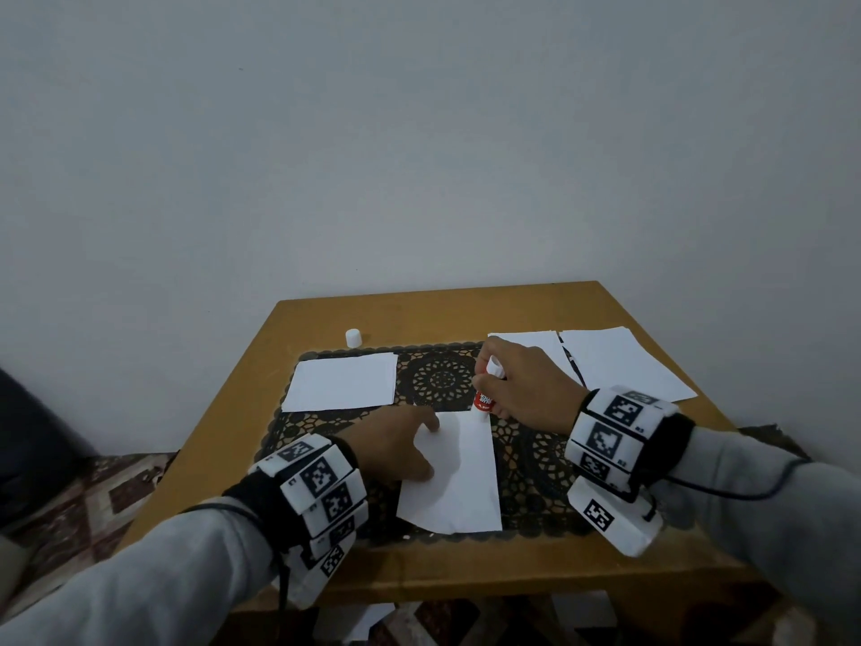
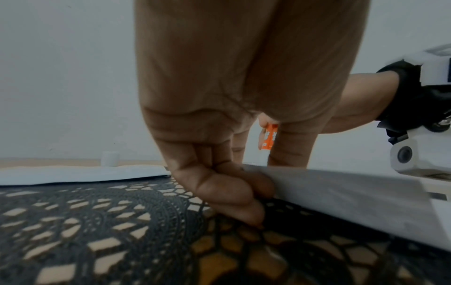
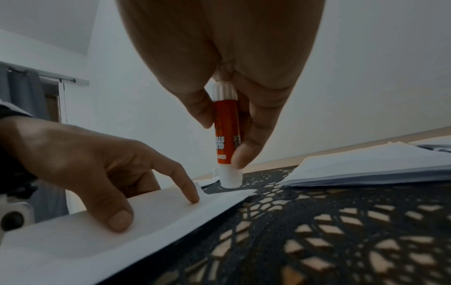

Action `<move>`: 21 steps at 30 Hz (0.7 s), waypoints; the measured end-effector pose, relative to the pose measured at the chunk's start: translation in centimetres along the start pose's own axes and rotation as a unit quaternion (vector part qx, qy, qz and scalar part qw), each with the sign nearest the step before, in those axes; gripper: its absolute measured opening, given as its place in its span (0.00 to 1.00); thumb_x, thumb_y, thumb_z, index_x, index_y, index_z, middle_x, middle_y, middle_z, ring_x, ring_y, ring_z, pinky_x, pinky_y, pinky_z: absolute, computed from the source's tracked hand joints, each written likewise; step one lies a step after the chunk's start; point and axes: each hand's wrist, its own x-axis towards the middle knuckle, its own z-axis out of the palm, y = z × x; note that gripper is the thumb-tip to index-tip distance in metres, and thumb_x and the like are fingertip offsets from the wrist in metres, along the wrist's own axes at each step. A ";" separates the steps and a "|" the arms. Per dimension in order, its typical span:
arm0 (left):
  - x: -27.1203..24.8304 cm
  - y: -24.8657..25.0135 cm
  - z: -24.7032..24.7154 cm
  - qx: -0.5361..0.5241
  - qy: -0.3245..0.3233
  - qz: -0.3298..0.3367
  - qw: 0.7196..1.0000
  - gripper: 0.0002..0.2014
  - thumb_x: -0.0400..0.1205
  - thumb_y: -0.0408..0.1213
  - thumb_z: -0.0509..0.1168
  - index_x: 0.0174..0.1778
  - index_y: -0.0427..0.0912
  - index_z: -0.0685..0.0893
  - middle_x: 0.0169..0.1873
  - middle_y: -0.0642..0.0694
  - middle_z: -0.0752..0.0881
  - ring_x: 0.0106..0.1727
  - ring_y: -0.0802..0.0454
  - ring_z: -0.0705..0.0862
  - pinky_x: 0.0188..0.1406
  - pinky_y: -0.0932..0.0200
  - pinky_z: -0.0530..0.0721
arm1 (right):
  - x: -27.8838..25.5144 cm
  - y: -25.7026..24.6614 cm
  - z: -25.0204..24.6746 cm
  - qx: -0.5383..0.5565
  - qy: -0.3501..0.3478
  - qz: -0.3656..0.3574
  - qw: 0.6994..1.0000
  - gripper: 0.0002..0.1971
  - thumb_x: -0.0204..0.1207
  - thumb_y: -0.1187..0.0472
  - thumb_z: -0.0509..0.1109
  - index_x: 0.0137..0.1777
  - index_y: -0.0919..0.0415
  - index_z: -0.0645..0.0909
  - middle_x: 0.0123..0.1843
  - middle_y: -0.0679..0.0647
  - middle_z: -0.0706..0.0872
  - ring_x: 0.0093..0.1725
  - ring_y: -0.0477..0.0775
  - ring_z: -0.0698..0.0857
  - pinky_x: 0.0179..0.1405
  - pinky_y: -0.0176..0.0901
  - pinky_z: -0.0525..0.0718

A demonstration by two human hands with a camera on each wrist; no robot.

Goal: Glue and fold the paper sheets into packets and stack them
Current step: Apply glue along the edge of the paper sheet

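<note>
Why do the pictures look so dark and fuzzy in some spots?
Head view: dim room, edges bent by the wide lens, glue stick label too soft to read. Left wrist view: left hand so close it blurs, the paper sheet smeared grey. Right wrist view: corners darkened, the lace mat grainy.

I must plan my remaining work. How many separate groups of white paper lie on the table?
4: the sheet being glued near the front, a pile at left, and two piles at far right. Sheets per pile cannot be counted.
</note>
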 end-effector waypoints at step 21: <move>1.5 0.1 -0.5 0.052 -0.033 0.029 0.998 0.39 0.72 0.48 0.76 0.78 0.53 0.66 0.70 0.44 0.72 0.70 0.45 0.72 0.65 0.55 0.71 | -1.9 -0.7 1.5 -0.024 -0.046 -0.051 0.997 0.02 0.81 0.62 0.62 0.47 0.59 0.73 0.32 0.47 0.83 0.25 0.34 0.81 0.25 0.27 0.71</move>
